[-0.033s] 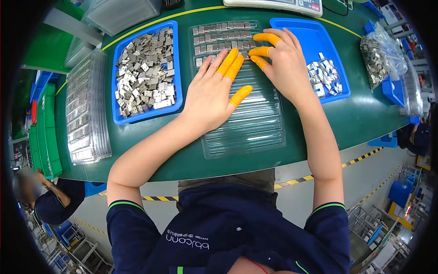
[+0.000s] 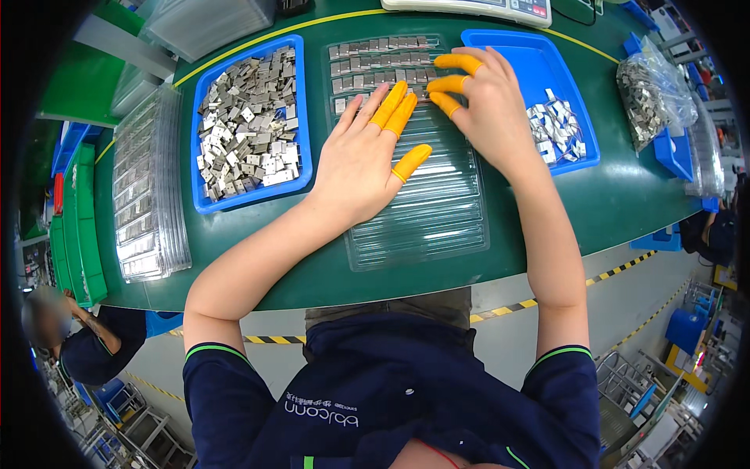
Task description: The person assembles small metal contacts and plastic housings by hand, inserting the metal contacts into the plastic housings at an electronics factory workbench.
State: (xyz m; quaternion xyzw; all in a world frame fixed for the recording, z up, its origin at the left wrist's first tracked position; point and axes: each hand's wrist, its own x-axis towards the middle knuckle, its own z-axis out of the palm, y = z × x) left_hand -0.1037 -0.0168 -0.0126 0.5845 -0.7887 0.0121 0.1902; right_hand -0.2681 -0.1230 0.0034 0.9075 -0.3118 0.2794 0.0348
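I work from a head view that the green workbench (image 2: 625, 203) dominates, and the clear ribbed plastic tray (image 2: 418, 227) lies flat at its middle; I judge it light, bendy and apt to skid, so I'd steady it by the rim. Left of it is a fuller blue tray (image 2: 301, 86), right of it a sparser blue tray (image 2: 539, 70). The left hand (image 2: 355, 160) lies palm down over the clear one, fingers extended, thumb spread, pinching nothing I can see. The right hand (image 2: 496, 109) curls at the rows' right ends; I cannot tell whether its fingertips pinch anything. Both wear yellow finger cots (image 2: 389, 108). The small metal pieces (image 2: 380, 60) sit in the upper channels, with more heaped in the fuller tray; they look stiff, smooth and probably light, best pinched by opposite edges
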